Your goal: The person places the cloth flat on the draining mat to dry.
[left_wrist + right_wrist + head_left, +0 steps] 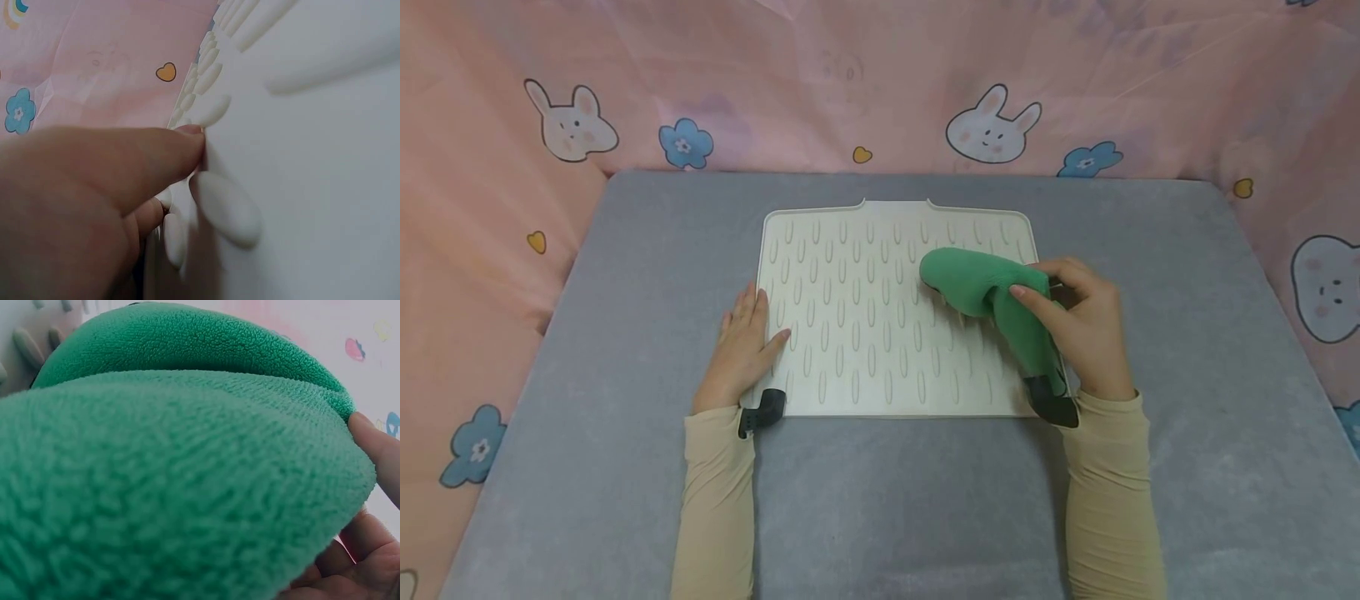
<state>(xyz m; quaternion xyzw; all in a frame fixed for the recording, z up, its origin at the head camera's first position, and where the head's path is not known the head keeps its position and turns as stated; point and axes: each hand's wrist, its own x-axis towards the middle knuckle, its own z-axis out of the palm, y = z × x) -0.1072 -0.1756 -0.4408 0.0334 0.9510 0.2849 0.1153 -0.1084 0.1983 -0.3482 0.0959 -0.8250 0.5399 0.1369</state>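
Note:
A green fuzzy cloth [977, 279], folded and bunched, hangs over the right part of a white mat with raised oval bumps [850, 333]. My right hand [1086, 321] pinches the cloth at its right end between thumb and fingers. In the right wrist view the cloth [187, 462] fills most of the picture, with the thumb and fingers at its right edge. My left hand [741, 350] rests on the mat's left edge, fingers straight and thumb spread onto the bumps. The left wrist view shows that thumb [169, 150] touching the mat's surface among the bumps.
The mat lies on a grey cloth-covered table [895, 500]. A pink curtain [850, 92] with rabbits and flowers rises behind and beside the table. Black wrist camera mounts [763, 410] sit at both sleeves, the right one close to the cloth.

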